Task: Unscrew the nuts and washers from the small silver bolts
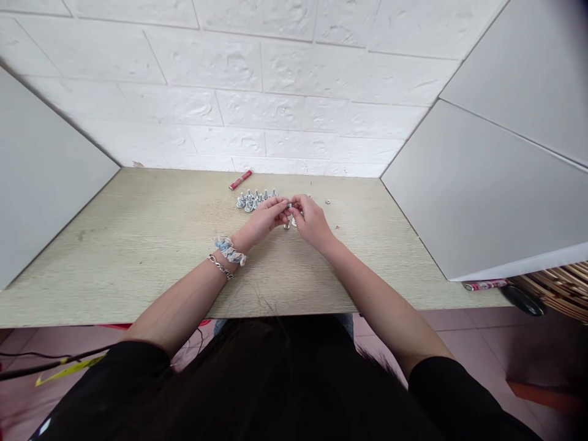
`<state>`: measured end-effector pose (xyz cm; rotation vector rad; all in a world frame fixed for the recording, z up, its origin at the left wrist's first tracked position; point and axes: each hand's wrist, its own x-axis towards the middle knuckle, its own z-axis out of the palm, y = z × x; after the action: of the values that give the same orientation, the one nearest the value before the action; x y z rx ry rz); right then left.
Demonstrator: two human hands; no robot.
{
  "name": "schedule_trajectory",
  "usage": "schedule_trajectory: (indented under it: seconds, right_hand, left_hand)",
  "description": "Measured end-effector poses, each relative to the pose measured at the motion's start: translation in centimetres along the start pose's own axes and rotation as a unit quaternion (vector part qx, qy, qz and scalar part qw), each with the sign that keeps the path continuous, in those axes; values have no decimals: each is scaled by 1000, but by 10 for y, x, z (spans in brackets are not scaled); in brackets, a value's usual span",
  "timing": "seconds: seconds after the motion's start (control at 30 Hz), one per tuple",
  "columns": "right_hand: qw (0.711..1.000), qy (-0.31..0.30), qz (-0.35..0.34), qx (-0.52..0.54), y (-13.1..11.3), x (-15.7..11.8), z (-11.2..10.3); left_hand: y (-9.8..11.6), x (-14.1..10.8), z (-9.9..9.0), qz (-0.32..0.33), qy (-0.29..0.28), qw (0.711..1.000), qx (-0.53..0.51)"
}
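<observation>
My left hand [266, 222] and my right hand [315, 224] meet over the middle of the table, fingertips closed in a pinch. Between them is a small shiny metal fastener [291, 206]; fingers cover most of it, so whether it is a bolt, a nut or both is hidden. Left of the hands, several silver bolts [249, 201] stand on their heads in a cluster, threads upward, with rings or nuts around them. Just below the fingertips are another bolt [286, 226] and a flat washer [294, 222], partly covered. A small nut [327, 201] lies to the right.
A red tube-like object [241, 179] lies behind the bolts, near the white brick wall [275, 116]. Pale panels flank the wooden table [151, 245]. At the right front edge are another red tube-like object [486, 285], a dark rounded object [528, 300] and a wicker basket [558, 285].
</observation>
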<state>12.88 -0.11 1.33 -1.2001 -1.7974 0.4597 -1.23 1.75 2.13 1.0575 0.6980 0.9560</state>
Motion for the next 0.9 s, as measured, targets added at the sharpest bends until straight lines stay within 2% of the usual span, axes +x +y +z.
schedule_trajectory:
  seconds: [0.33, 0.53, 0.7, 0.83, 0.9]
  right_hand:
    - [998, 13, -67, -19, -2, -2, 0]
    - [997, 31, -63, -28, -3, -2, 0]
    - [997, 21, -74, -24, -1, 0, 0]
    - [998, 13, -63, -25, -1, 0, 0]
    - [997, 16, -65, -23, -1, -1, 0]
  left_hand:
    - [1, 1, -3, -10, -10, 1000, 1]
    - [3, 1, -5, -8, -43, 999, 12]
    - [1, 4, -6, 2, -4, 999, 44]
    - [-2, 4, -6, -5, -28, 998, 56]
    - [-3, 4, -6, 0, -22, 998, 59]
